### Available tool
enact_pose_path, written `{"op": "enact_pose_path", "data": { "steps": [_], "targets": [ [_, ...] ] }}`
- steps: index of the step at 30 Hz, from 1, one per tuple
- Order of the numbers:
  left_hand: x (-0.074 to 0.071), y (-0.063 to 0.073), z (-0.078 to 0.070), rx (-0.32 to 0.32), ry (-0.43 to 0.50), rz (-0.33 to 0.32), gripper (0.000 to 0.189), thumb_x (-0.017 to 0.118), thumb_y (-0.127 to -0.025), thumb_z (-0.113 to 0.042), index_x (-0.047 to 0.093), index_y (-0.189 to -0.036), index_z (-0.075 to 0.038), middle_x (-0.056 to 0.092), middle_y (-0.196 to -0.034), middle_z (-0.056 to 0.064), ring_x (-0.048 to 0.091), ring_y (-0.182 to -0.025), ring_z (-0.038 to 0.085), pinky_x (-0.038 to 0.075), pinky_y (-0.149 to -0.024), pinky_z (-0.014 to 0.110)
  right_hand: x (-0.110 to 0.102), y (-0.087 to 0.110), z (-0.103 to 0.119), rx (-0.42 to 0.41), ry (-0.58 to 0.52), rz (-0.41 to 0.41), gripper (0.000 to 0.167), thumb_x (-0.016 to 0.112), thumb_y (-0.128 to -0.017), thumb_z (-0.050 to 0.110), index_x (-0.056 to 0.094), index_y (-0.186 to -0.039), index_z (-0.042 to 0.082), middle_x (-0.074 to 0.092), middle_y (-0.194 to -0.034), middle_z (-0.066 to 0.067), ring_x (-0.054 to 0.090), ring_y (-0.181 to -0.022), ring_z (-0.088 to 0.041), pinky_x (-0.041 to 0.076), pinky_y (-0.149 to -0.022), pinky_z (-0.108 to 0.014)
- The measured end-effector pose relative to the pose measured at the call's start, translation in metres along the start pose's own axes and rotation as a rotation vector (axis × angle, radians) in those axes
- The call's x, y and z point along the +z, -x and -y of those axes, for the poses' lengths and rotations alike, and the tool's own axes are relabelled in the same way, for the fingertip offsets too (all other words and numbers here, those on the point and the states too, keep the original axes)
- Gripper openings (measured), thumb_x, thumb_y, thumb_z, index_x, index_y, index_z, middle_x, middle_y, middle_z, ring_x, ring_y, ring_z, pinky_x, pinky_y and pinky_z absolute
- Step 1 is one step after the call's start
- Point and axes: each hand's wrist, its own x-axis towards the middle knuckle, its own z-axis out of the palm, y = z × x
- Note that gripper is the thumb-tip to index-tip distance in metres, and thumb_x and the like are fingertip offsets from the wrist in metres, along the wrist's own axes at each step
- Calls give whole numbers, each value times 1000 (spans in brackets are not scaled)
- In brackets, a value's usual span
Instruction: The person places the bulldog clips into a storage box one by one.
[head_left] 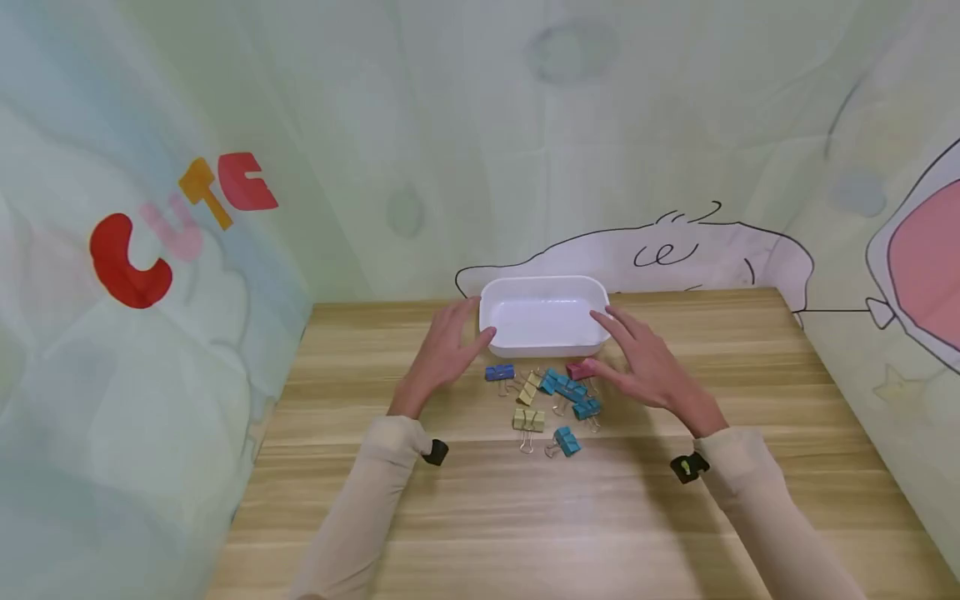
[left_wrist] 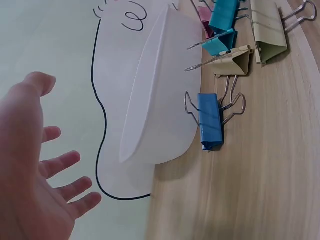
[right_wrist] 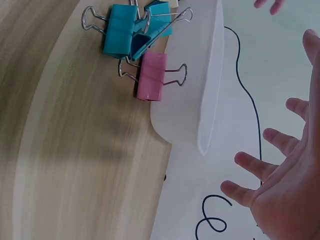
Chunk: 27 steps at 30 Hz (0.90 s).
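Pale printed cloth [head_left: 465, 108] hangs round a wood-grain table [head_left: 555, 533]; well to the left of the left hand, coloured letters [head_left: 123, 271] on it spell CUTE; the left hand [head_left: 444, 348] reaches forward from a light left sleeve [head_left: 360, 500], its fingers loosely spread and gripping nothing, with a black left strap [head_left: 436, 452] at the wrist; the white tub [head_left: 543, 312] sits between the two hands at the back of the table, and the left wrist view shows a gap between its wall and the left hand; nearest the left hand on the table lies a blue clip [head_left: 499, 372]; further right, between the hands, come an upper yellow clip [head_left: 529, 388] and, closer to the person, a lower yellow clip [head_left: 528, 420]; three teal clips [head_left: 572, 390] bunch together nearer the right hand, while a lone teal clip [head_left: 567, 441] lies closer to the person; a pink clip [head_left: 579, 370] is just by the right thumb in the head view; the right hand [head_left: 647, 367] has its fingers spread, holding nothing, apart from the tub in its wrist view; below it, a black right strap [head_left: 689, 467] meets a light right sleeve [head_left: 772, 517]; well to the right of that hand, a pink balloon [head_left: 930, 250] is drawn on the cloth.
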Motion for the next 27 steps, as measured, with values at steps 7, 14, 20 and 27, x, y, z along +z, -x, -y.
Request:
{"op": "enact_pose_path", "data": {
  "steps": [7,14,20,27],
  "targets": [
    [17,-2,15,-94,367,-128,50,61,-104,-26,53,-145,1,55,-140,24,53,-126,43,49,-106,56,7,14,-2,47,-14,-37,83,70,-94,51,36,-162,17,31,-165,-19,32,-146,-47,33,-109,-78],
    [37,-7,20,-239,584,-250,35,64,-100,-7,61,-131,10,63,-125,23,64,-113,37,57,-97,43,25,28,-3,-16,-32,-92,77,78,-91,43,47,-152,8,42,-156,-24,42,-139,-47,42,-105,-74],
    [52,-13,18,-423,694,-251,35,62,-101,-12,60,-133,5,61,-124,18,63,-109,35,61,-89,43,44,40,0,-64,-51,-141,72,80,-90,38,53,-146,2,51,-146,-25,50,-131,-44,48,-103,-67],
    [63,-17,14,-535,742,-276,31,63,-100,-12,60,-129,0,62,-120,18,64,-101,31,61,-90,44,61,50,2,-28,-98,-108,69,79,-93,36,53,-148,4,51,-143,-21,56,-123,-40,55,-96,-62]
  ]
}}
